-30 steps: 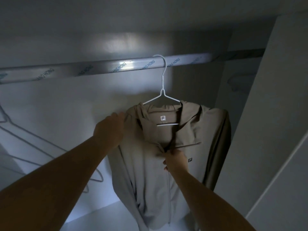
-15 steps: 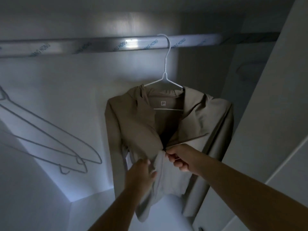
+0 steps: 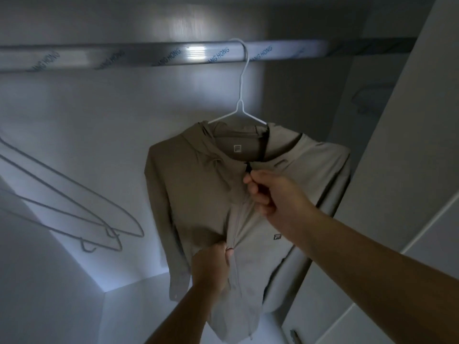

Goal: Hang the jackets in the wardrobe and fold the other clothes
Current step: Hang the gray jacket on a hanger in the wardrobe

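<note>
Hanging on a white wire hanger, the tan hooded jacket is already inside the wardrobe, its hook over the metal rail near the right end. The front faces the camera, and the zip looks closed from the lower chest up to just under the collar. The right hand pinches the dark zip pull between thumb and fingertip, the other fingers curled. Lower down, the left hand grips a fold of the front fabric beside the zip line and draws it taut.

By my reading, the step in hand is doing up the hung jacket, and it is close to done, with the pull almost at the neckline. The next move calls for a short last pull upward while the lower grasp keeps the cloth tight. After that both hands would let go gently so the light hanger does not swing or slip along the rail.

The wardrobe holds only this one garment in view. On the back wall at left lie pale hanger outlines; whether they are real hangers or shadows cannot be told. A pale door panel stands just right of the jacket.
</note>
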`<move>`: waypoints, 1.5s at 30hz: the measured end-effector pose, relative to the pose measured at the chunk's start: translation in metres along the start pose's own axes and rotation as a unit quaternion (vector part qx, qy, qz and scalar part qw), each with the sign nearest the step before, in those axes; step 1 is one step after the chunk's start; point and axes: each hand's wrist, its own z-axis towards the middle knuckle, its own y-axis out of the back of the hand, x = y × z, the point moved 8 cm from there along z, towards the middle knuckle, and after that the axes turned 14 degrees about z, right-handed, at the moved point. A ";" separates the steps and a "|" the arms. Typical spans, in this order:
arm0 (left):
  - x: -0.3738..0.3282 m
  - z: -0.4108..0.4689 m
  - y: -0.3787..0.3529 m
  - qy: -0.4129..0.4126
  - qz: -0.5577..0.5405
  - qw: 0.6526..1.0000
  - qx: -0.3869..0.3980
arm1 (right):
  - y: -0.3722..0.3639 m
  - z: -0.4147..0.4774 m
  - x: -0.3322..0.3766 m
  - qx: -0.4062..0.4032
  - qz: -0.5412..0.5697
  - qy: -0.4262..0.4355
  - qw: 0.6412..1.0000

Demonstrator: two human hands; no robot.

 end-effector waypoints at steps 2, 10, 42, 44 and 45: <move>0.000 0.003 0.000 0.005 0.006 1.000 0.010 | -0.007 -0.002 0.005 0.014 -0.029 0.011 0.999; 0.013 0.018 0.045 0.065 -0.142 0.987 -0.047 | -0.003 -0.025 0.088 -0.087 -0.523 0.314 0.788; 0.051 0.005 0.208 -0.215 0.065 0.974 -0.018 | 0.016 -0.017 0.054 -0.130 -0.733 0.121 0.656; 0.065 -0.008 0.216 -0.216 0.077 0.973 -0.003 | 0.013 -0.023 0.054 -0.129 -0.740 0.089 0.654; 0.071 -0.016 0.222 -0.221 0.067 0.973 -0.004 | 0.008 -0.030 0.056 -0.132 -0.739 0.085 0.655</move>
